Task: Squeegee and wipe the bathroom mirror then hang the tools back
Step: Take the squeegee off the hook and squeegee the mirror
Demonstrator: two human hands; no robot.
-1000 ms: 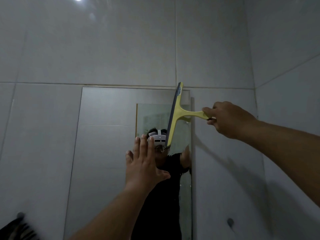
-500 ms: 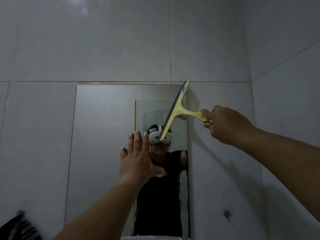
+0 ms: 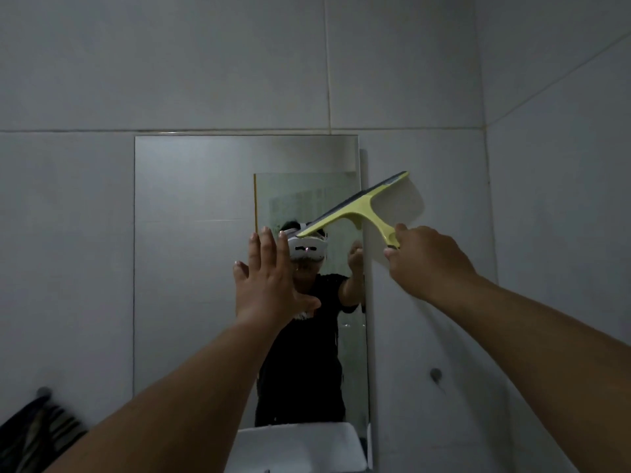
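Squeegeeing step in hand, judged from blade position. Right hand (image 3: 428, 259) is clenched on the handle end of the yellow squeegee (image 3: 355, 208), just right of the mirror (image 3: 194, 233) at its upper right edge. Blade is tilted, its lower end over the mirror's right part, its upper end past the mirror edge over the wall tile (image 3: 444, 97). Contact between rubber and glass cannot be told; motion blur around the blade. Left hand (image 3: 269, 278) is released, fingers spread flat, palm toward the mirror centre, holding nothing; touching glass or not cannot be told.

To do it well: square the blade to the mirror's top edge, press the rubber evenly, pull in one straight pass, overlap each pass. Keeping the left palm off the glass avoids prints.

Sink (image 3: 293, 445) sits below the mirror. Wall hook (image 3: 435, 373) right of the mirror, low. Striped cloth (image 3: 34, 425) hangs left of the mirror, low, likely for the wipe.
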